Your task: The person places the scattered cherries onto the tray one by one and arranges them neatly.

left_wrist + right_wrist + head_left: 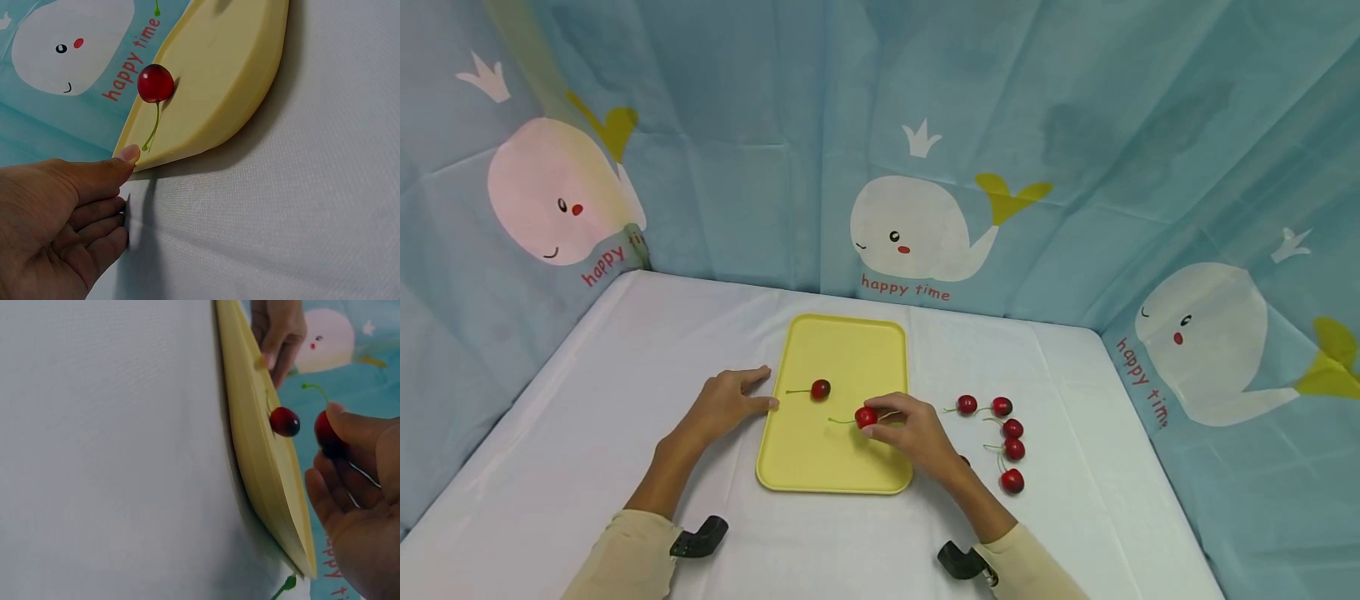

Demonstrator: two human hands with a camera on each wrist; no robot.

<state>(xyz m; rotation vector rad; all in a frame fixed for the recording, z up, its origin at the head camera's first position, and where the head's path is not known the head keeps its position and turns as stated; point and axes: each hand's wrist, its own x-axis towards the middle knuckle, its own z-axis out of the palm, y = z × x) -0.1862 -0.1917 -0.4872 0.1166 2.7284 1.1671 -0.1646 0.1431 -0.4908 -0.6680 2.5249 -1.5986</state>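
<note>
Over the yellow tray (850,350), my right hand (913,433) pinches a dark red cherry (866,417) between thumb and fingers. Its green stem points left, and a second thin, stem-like line shows by the fingers. Another cherry (821,390) lies on the tray with its stem toward the left rim; the left wrist view shows this cherry (155,83) near the thumb. My left hand (726,407) is at the tray's left edge, its thumb touching the rim and the other fingers loosely bent, holding nothing.
Several stemmed cherries (1013,449) lie on the white tablecloth (1075,517) right of the tray, one partly hidden behind my right wrist. A blue curtain (737,208) printed with whales surrounds the table. Black wrist devices (700,537) sit by both sleeves.
</note>
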